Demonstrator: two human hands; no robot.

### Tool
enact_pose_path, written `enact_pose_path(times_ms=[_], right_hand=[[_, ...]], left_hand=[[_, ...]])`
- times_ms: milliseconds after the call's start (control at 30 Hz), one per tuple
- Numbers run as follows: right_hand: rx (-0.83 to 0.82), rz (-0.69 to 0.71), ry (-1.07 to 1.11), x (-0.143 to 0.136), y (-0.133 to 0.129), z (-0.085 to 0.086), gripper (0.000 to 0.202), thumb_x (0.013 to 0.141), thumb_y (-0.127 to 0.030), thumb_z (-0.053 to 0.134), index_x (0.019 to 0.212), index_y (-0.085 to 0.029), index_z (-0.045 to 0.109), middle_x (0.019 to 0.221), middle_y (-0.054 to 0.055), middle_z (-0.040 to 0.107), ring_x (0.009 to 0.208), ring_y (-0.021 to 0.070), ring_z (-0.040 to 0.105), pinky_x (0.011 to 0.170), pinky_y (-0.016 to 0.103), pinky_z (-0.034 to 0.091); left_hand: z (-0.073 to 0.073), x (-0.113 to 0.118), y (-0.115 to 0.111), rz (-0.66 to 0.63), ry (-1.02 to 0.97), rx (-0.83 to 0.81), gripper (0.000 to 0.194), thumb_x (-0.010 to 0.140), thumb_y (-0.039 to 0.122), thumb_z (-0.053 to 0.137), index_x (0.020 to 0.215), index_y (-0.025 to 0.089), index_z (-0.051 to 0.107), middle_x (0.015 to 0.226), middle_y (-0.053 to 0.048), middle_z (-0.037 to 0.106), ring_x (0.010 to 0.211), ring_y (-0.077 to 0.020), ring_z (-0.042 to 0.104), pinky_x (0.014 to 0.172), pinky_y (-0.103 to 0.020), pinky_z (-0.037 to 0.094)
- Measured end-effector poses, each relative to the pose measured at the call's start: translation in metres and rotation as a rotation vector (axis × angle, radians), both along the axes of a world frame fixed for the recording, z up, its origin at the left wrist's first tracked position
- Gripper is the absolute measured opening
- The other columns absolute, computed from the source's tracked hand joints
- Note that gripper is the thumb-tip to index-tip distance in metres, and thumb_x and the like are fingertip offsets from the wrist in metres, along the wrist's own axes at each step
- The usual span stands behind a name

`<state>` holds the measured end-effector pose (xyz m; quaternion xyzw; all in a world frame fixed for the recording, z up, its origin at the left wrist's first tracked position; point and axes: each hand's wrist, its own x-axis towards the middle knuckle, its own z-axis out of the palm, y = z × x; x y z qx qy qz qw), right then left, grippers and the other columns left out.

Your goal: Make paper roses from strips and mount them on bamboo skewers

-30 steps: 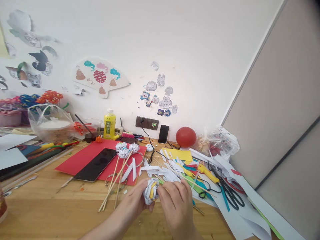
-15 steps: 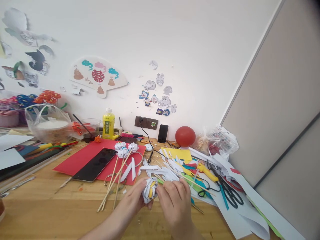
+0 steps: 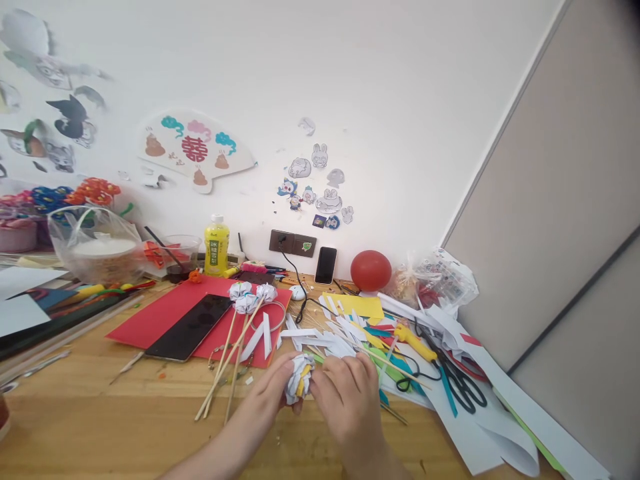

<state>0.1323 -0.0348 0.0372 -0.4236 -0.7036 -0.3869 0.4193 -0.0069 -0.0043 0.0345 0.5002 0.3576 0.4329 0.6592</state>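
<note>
My left hand [image 3: 274, 389] grips a crumpled white paper flower [image 3: 300, 379] with a yellow strip in it, above the wooden table's near part. Pressed to the flower's right side are the fingertips of my right hand [image 3: 349, 393], its other fingers curled. Behind my hands, three white paper flowers [image 3: 247, 301] on thin wooden sticks [image 3: 227, 360] rest on red paper [image 3: 150, 313], beside a black tablet-like slab [image 3: 190, 328]. White paper strips [image 3: 305, 337] lie scattered just beyond my hands.
A yellow glue gun [image 3: 415, 343] and black scissors [image 3: 463, 387] lie at the right among paper sheets. Along the wall stand a yellow bottle [image 3: 217, 245], a phone [image 3: 326, 265] and a red balloon [image 3: 371, 271]. A plastic bag with a tub [image 3: 103, 250] is at the left.
My right hand has shifted very slightly, its fingertips still at the flower. The flower stays in my left hand, nearly in the same place.
</note>
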Motion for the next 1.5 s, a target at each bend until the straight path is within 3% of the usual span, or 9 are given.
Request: enact_pose_path(times_ms=[100, 433, 600, 733, 900, 1100, 1200, 1367, 1500], right_hand=[[-0.003, -0.022, 0.031, 0.001, 0.000, -0.002, 0.022, 0.088, -0.015, 0.049, 0.068, -0.019, 0.058, 0.066, 0.001, 0.061, 0.065, 0.0163, 0.045, 0.074, 0.037, 0.033], [0.064, -0.075, 0.009, -0.003, -0.004, -0.004, 0.019, 0.088, -0.010, 0.047, 0.078, -0.017, 0.063, 0.069, 0.002, 0.063, 0.066, 0.0163, 0.049, 0.073, 0.037, 0.034], [0.065, -0.003, -0.060, -0.001, -0.003, -0.006, 0.022, 0.089, -0.007, 0.043, 0.083, -0.014, 0.063, 0.072, 0.004, 0.065, 0.068, 0.0157, 0.051, 0.072, 0.036, 0.036], [0.043, 0.053, -0.084, 0.005, -0.002, -0.005, 0.024, 0.091, -0.009, 0.040, 0.084, -0.014, 0.063, 0.072, 0.004, 0.065, 0.070, 0.0160, 0.053, 0.074, 0.037, 0.036], [0.035, 0.021, 0.029, 0.010, -0.001, -0.002, 0.013, 0.088, -0.019, 0.053, 0.079, -0.018, 0.062, 0.069, 0.002, 0.062, 0.067, 0.0165, 0.052, 0.074, 0.037, 0.036], [0.004, 0.088, -0.109, 0.010, 0.000, 0.000, 0.021, 0.091, -0.010, 0.043, 0.083, -0.015, 0.062, 0.076, 0.004, 0.066, 0.073, 0.0165, 0.053, 0.078, 0.036, 0.035], [-0.038, 0.104, -0.065, 0.013, -0.001, 0.003, 0.021, 0.092, -0.013, 0.044, 0.083, -0.016, 0.062, 0.075, 0.003, 0.065, 0.073, 0.0169, 0.052, 0.078, 0.036, 0.035], [-0.186, 0.233, 0.200, 0.024, -0.002, 0.012, 0.017, 0.091, -0.023, 0.047, 0.088, -0.020, 0.063, 0.080, 0.004, 0.059, 0.075, 0.0169, 0.051, 0.068, 0.031, 0.039], [-0.375, 0.369, 0.161, 0.026, -0.001, 0.014, 0.022, 0.091, -0.027, 0.047, 0.079, -0.021, 0.063, 0.083, 0.003, 0.058, 0.079, 0.0161, 0.050, 0.070, 0.029, 0.040]], left_hand=[[0.002, -0.003, -0.001, 0.029, 0.071, 0.049, 0.030, 0.069, 0.042, 0.056, 0.090, 0.021, 0.061, 0.069, -0.001, 0.059, 0.065, -0.0203, 0.051, 0.067, -0.030, 0.044], [0.007, 0.000, -0.004, 0.005, 0.042, 0.079, 0.036, 0.072, 0.044, 0.054, 0.098, 0.019, 0.058, 0.073, -0.002, 0.060, 0.068, -0.0201, 0.053, 0.066, -0.029, 0.047], [0.012, -0.003, -0.007, 0.031, 0.057, 0.079, 0.033, 0.069, 0.043, 0.057, 0.093, 0.020, 0.060, 0.076, -0.002, 0.061, 0.067, -0.0187, 0.052, 0.067, -0.028, 0.045], [0.003, -0.002, -0.003, -0.035, -0.080, 0.034, 0.030, 0.074, 0.043, 0.057, 0.093, 0.021, 0.062, 0.073, 0.000, 0.060, 0.064, -0.0170, 0.051, 0.065, -0.028, 0.045], [-0.010, 0.002, 0.004, -0.147, -0.299, 0.004, 0.028, 0.079, 0.043, 0.053, 0.092, 0.021, 0.065, 0.074, -0.002, 0.064, 0.064, -0.0165, 0.051, 0.061, -0.028, 0.045], [-0.012, 0.003, 0.008, -0.140, -0.336, -0.017, 0.032, 0.074, 0.046, 0.060, 0.091, 0.021, 0.067, 0.074, -0.002, 0.064, 0.065, -0.0166, 0.051, 0.058, -0.027, 0.046], [-0.011, 0.003, 0.008, -0.144, -0.330, -0.008, 0.029, 0.075, 0.045, 0.059, 0.088, 0.020, 0.068, 0.074, -0.002, 0.063, 0.066, -0.0171, 0.050, 0.058, -0.027, 0.046], [-0.004, 0.004, 0.007, -0.157, -0.311, 0.012, 0.030, 0.079, 0.044, 0.054, 0.088, 0.019, 0.067, 0.075, -0.003, 0.062, 0.064, -0.0171, 0.050, 0.058, -0.028, 0.044], [-0.003, 0.003, 0.007, -0.176, -0.309, 0.008, 0.026, 0.080, 0.039, 0.052, 0.083, 0.018, 0.067, 0.071, -0.002, 0.061, 0.063, -0.0169, 0.049, 0.058, -0.028, 0.044]])
